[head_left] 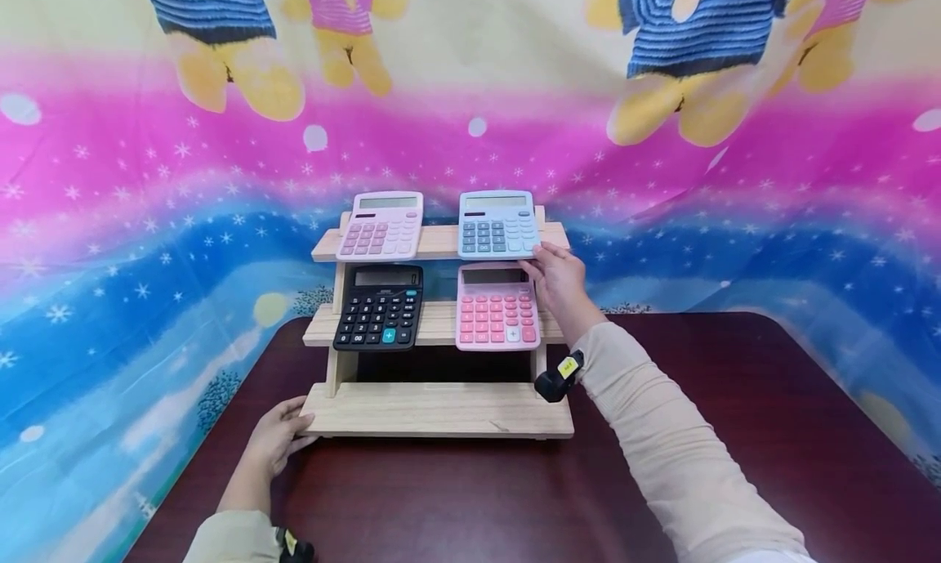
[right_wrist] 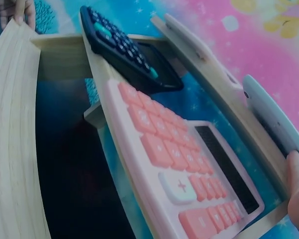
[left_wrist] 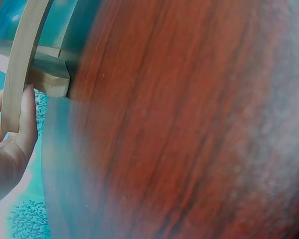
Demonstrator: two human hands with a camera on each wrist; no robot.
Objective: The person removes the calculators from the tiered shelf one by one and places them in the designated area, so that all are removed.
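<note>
Pale blue calculator [head_left: 497, 226] sits tilted on top tier, right side, of wooden stand [head_left: 441, 243]. My right hand [head_left: 562, 283], fingers bent, pinches its lower right corner; left hand [head_left: 275, 436] grips bottom tier [head_left: 434, 408]. I judge calculator light, rigid, slippery; side edges safest hold.

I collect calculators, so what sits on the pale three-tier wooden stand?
Top shelf: a pale pink rectangular calculator, a light blue rectangular calculator. Middle shelf: a black rectangular calculator, a bright-pink-keyed rectangular calculator. Shelf parts they cover are hidden.
</note>
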